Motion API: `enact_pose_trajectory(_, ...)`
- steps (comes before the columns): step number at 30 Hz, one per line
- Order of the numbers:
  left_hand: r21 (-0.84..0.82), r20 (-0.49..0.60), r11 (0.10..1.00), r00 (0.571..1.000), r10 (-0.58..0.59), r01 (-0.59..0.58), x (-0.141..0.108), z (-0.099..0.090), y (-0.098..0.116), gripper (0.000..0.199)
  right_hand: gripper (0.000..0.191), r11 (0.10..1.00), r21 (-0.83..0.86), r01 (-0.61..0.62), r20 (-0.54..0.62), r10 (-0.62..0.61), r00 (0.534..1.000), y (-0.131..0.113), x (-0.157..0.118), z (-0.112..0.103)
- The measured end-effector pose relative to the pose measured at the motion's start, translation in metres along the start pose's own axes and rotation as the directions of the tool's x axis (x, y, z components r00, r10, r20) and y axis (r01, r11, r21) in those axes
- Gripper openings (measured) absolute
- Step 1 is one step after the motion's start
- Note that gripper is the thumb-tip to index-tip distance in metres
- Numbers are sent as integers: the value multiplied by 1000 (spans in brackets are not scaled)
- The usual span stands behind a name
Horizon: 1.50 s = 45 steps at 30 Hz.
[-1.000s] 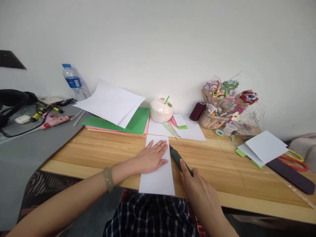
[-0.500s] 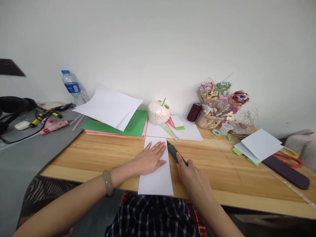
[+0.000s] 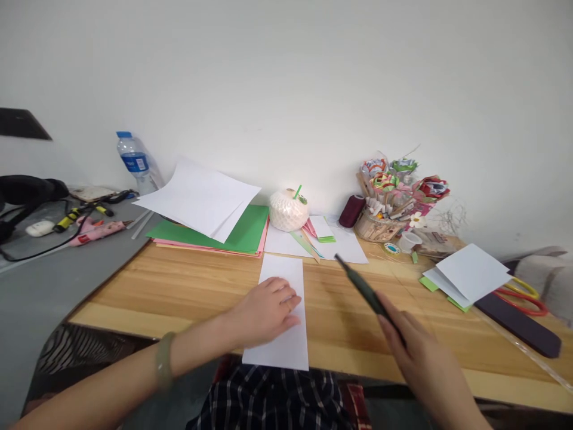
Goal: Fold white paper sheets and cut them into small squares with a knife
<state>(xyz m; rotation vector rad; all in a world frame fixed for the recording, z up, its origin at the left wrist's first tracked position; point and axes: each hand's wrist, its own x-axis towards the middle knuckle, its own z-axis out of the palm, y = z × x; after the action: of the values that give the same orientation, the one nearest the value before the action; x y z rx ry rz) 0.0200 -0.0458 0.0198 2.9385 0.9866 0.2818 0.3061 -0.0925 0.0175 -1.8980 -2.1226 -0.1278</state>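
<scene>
A folded white paper strip (image 3: 286,352) lies upright in view at the table's front edge, its near end reaching past the edge. Over its middle is my left hand (image 3: 271,307), palm down, fingers bent and a little apart, with a ring on one finger. My right hand (image 3: 416,346) grips a dark green knife-like tool (image 3: 364,291) by its handle. The tool is held above the wooden table, right of the strip, its tip pointing up and left.
Green and pink sheets (image 3: 250,230) under white paper (image 3: 197,197) lie behind on the left. A white ball-shaped object (image 3: 289,210), a dark red thread spool (image 3: 352,211) and a basket of paper flowers (image 3: 380,227) stand along the wall. Scissors (image 3: 523,303) lie right.
My right hand has lifted the green tool off the strip's edge and moved it right. The fingers of my left hand have gone from flat to bent, and the strip has shifted slightly toward me.
</scene>
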Motion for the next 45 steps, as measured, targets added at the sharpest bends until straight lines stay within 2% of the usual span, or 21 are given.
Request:
enact_pose_trajectory(2, -35, -3, 999, 999, 41, -41, -20, -6, 15, 56, 44, 985, -121, -120, -58, 114, 992, 20, 13, 3)
enact_pose_trajectory(4, 10, 15, 996, 996, 85, -85, -42, -2, 26, 76, 45, 961, -218, -168, -103, 149, 984, 36, 33, 9)
enact_pose_trajectory(5, 56, 20, 993, 995, 99, -100, -52, 2, 29, 71, 45, 957, -236, -170, -115, 146, 983, 41, 43, 12)
enact_pose_trajectory(7, 152, -25, 981, 992, 124, -119, -66, 14, 28, 41, 47, 959, -241, -152, -137, 122, 983, 44, 57, 17)
enact_pose_trajectory(10, 127, -157, 987, 981, 117, -98, -71, 27, 18, 33, 47, 971, -226, -79, -165, 42, 985, 22, 58, 19)
enact_pose_trajectory(13, -4, -298, 999, 953, 50, -53, -62, 25, 14, 27, 46, 977, -99, 189, -60, -196, 979, -26, 36, 13)
enact_pose_trajectory(14, -20, -340, 998, 939, 49, -59, -58, 22, 15, 24, 49, 940, 88, 330, 39, -334, 942, -44, 27, 10)
enact_pose_trajectory(15, -17, -384, 997, 921, 61, -73, -53, 18, 16, 23, 50, 887, 248, 389, 110, -425, 898, -60, 19, 8)
enact_pose_trajectory(17, 20, -454, 994, 885, 103, -106, -45, 9, 20, 22, 36, 785, 424, 451, 136, -548, 825, -84, 7, 4)
enact_pose_trajectory(18, 48, -487, 992, 864, 128, -120, -42, 4, 21, 23, 29, 747, 476, 464, 113, -575, 810, -91, 4, 3)
enact_pose_trajectory(20, 117, -543, 984, 821, 175, -132, -38, -4, 22, 25, 27, 704, 518, 487, 12, -575, 818, -97, 2, 4)
enact_pose_trajectory(23, 183, -587, 975, 782, 210, -125, -36, -12, 16, 22, 23, 703, 478, 527, -172, -513, 841, -92, 3, 10)
enact_pose_trajectory(27, 197, -536, 965, 806, 254, -172, -34, -12, 5, 21, 19, 743, 389, 545, -289, -463, 838, -88, 3, 18)
enact_pose_trajectory(29, 192, -487, 974, 850, 202, -121, -32, -9, -2, 22, 20, 757, 398, 518, -294, -429, 854, -87, 1, 22)
enact_pose_trajectory(32, 204, -414, 978, 902, 123, -40, -31, -2, -13, 28, 19, 773, 480, 414, -231, -344, 910, -84, -1, 24)
enact_pose_trajectory(34, 238, -397, 969, 905, 152, -58, -33, 1, -20, 27, 16, 769, 562, 305, -154, -266, 952, -80, -3, 22)
enact_pose_trajectory(36, 260, -432, 962, 882, 189, -79, -34, 1, -24, 23, 15, 736, 660, 151, -83, -129, 988, -72, -6, 17)
enact_pose_trajectory(38, 234, -504, 969, 842, 193, -82, -35, -4, -24, 19, 19, 643, 766, -26, -21, 66, 998, -64, -10, 12)
enact_pose_trajectory(40, 128, -547, 989, 826, 134, -76, -34, -11, -19, 16, 25, 507, 847, -164, 49, 233, 971, -57, -12, 7)
enact_pose_trajectory(42, -19, -473, 996, 878, 65, -84, -32, -17, -10, 19, 29, 375, 895, -241, 131, 296, 946, -52, -12, 4)
enact_pose_trajectory(45, -123, -196, 984, 975, 100, -126, -27, -18, 5, 43, 31, 140, 938, -318, 254, 350, 902, -49, -9, 6)
